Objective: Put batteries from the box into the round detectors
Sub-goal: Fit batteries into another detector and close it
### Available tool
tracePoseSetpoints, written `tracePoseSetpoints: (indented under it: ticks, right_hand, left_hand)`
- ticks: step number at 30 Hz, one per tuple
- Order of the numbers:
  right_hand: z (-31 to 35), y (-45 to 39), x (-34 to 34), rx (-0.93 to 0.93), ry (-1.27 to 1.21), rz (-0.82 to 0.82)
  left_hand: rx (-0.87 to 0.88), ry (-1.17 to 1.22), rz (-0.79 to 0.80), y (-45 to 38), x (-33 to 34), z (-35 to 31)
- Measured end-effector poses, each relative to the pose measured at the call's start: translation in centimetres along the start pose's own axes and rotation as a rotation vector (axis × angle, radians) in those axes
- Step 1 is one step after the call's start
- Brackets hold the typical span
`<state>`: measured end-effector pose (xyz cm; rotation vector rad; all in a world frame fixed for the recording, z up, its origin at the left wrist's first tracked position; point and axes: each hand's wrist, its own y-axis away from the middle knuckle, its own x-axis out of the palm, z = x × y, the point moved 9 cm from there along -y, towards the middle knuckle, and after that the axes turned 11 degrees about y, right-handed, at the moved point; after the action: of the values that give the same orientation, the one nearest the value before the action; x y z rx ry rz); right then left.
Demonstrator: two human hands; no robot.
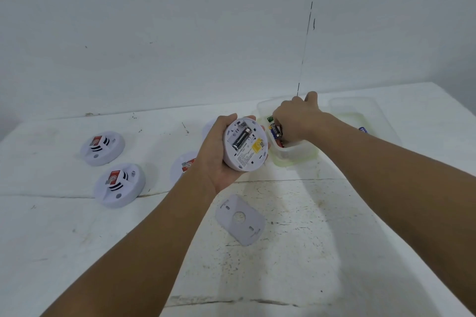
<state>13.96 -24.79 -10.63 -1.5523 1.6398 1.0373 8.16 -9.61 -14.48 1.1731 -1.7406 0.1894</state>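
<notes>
My left hand grips a round white detector held back side up, with one black battery lying in its open compartment. My right hand reaches down into the clear plastic box just right of it, and its curled fingers pinch a blue and gold battery. More batteries lie in the box, mostly hidden under the hand. The detector's loose white back plate lies flat on the table below my left hand.
Two round detectors sit face up at the left. Another detector is partly hidden behind my left wrist, and one more peeks out above it. A clear lid lies beyond the box. A white wall stands behind the table.
</notes>
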Motion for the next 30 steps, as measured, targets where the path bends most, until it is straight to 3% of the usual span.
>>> tracePoseSetpoints:
  ticks: [8,17,24,30]
  right_hand:
    - [0.0,0.4,-0.1,-0.076,-0.1,0.014]
    - [-1.1,1.7,-2.7,0.123,-0.273,-0.181]
    - [-1.3,7.8,-7.3,0.279,-0.791,-0.52]
    - [3.0,13.1,-9.0,0.179,-1.21,-0.568]
  left_hand:
    - [-0.005,0.0,-0.006,0.3,-0.5,0.3]
    - [0.007,0.016,0.009,0.5,-0.6,0.0]
    - [-0.004,0.062,0.065,2.4,-0.2,0.2]
    - [0.013,0.054,0.142,4.5,0.3,0.6]
